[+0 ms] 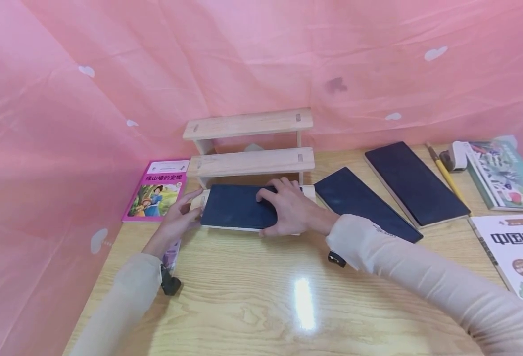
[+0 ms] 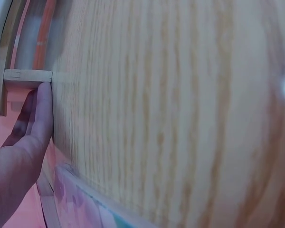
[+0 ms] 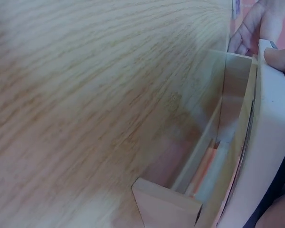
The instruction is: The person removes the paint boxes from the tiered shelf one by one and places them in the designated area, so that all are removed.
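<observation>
A dark blue flat slab (image 1: 239,205) with a pale edge lies on the lowest step of a tiered wooden stand (image 1: 248,163). My right hand (image 1: 288,205) grips it near its right end, thumb at the front edge and fingers reaching over the top. In the right wrist view the slab's pale edge (image 3: 278,109) shows above the step. At the left end of that step is my left hand (image 1: 178,217), with its fingers extended. The left wrist view shows these fingertips (image 2: 45,92) touching the stand's side leg (image 2: 28,77).
Two more dark blue slabs (image 1: 363,202) (image 1: 414,183) lie right of the stand. Beyond them are a yellow pen-like stick (image 1: 448,173), a white stapler-like thing (image 1: 457,155) and two books (image 1: 506,173) (image 1: 515,257). A pink-covered book (image 1: 154,193) lies at left. Pink cloth hangs behind.
</observation>
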Demonstrator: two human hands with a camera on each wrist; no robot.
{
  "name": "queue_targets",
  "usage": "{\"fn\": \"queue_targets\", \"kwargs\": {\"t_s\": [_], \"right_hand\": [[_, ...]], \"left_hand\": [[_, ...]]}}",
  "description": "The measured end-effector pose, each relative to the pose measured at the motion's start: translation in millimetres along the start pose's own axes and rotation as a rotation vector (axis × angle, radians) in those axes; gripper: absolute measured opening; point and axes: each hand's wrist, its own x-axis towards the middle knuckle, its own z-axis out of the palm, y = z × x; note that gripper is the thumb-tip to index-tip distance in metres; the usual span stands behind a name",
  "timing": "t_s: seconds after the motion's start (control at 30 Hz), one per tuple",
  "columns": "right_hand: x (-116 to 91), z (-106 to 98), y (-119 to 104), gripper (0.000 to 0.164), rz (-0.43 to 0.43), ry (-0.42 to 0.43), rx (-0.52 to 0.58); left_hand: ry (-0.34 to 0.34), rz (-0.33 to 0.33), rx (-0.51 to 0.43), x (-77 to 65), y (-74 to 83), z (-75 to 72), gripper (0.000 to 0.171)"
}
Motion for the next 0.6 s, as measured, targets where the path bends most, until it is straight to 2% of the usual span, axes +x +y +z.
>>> {"fn": "queue_targets", "kwargs": {"t_s": [0.17,0.4,0.6], "right_hand": [[-8,-5,0,0.064,-0.010,0.031,0.013],[-29,-14,-3,0.063,-0.008,0.093,0.046],[-48,-23,-1,0.065,-0.011,0.143,0.058]], "left_hand": [[-0.012,0.017,-0.024,-0.7,-0.8,0.1,0.053],[-0.005,0.033,0.021,0.4,-3.1,0.6,0.057],[-0.023,0.027,-0.039,-2.8,1.8,0.9,0.057]]}}
